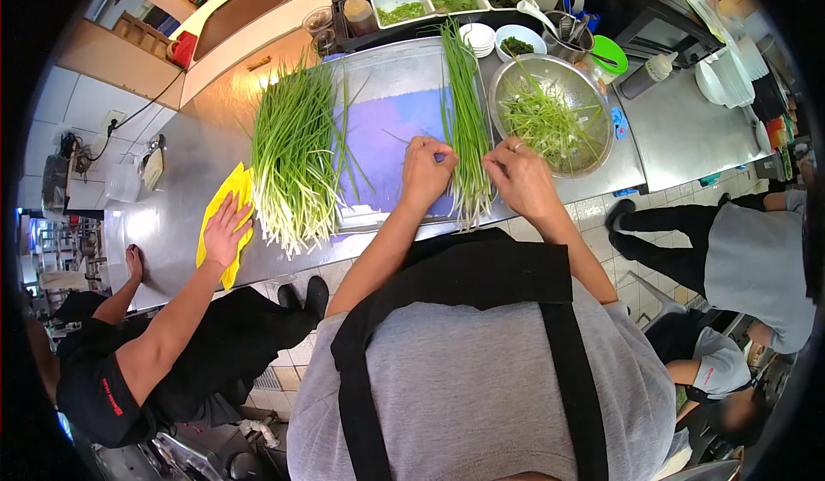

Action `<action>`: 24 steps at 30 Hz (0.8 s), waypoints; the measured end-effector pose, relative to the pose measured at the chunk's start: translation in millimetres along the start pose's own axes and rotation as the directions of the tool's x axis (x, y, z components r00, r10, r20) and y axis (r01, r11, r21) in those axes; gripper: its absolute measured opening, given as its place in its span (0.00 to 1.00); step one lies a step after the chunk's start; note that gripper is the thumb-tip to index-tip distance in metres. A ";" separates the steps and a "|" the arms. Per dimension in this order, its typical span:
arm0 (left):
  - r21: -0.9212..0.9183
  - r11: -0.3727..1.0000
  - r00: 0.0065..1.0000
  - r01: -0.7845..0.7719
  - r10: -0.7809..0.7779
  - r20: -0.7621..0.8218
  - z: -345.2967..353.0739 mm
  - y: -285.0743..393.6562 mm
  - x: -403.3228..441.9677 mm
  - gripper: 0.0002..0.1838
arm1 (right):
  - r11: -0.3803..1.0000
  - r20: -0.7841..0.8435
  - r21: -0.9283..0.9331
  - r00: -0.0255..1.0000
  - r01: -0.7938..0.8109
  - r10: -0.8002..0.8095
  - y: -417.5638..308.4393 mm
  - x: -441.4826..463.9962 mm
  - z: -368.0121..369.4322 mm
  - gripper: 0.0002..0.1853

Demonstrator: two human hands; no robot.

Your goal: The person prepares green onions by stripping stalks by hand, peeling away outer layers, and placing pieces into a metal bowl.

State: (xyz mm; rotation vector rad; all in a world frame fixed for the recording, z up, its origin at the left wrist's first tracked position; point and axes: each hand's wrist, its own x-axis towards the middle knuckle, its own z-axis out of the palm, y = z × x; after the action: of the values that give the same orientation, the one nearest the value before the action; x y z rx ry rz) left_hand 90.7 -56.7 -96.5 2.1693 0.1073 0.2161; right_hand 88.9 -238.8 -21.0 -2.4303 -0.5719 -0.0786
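Observation:
My left hand (pixel 427 170) is closed, fingers curled, over the right part of a blue board (pixel 382 167) in a metal tray (pixel 378 69). A thin stalk shows beside its fingertips; whether it is gripped is unclear. Next to that hand lies a narrow bundle of green chives (pixel 465 120), white ends toward me. On the bundle's other side my right hand (pixel 522 176) is pinched closed, its contents too small to make out. Near it a perforated metal colander (pixel 604 142) holds loose green and pale trimmings (pixel 550 116). A larger pile of chives (pixel 296 146) lies at the tray's left.
At left, a co-worker's hand (pixel 225 230) presses a yellow cloth (pixel 210 215) on the steel counter (pixel 176 172). Containers of chopped greens (pixel 454 0), white bowls (pixel 520 36) and a squeeze bottle (pixel 649 75) stand beyond the tray. Another person (pixel 748 258) stands at right.

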 end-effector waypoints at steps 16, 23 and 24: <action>-0.800 0.260 0.822 0.540 -0.368 0.435 -53.7 23.5 -34.2 0.14 | 0.807 0.327 0.519 0.938 -0.282 0.117 -21.7 8.8 40.3 0.11; -0.741 0.387 0.831 0.549 -0.352 0.432 -64.7 16.1 -36.3 0.14 | 0.788 0.382 0.564 0.924 -0.247 0.016 -27.9 3.8 42.2 0.10; -0.761 0.360 0.834 0.540 -0.350 0.426 -70.0 17.7 -38.5 0.14 | 0.738 0.429 0.601 0.903 -0.305 0.024 -25.9 3.7 43.0 0.09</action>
State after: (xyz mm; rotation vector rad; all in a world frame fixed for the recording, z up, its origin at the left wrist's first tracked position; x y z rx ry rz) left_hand 39.1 -16.5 -47.2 1.0338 0.3956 -0.2447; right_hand 77.8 -193.4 -39.8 -1.7722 -0.4415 0.6169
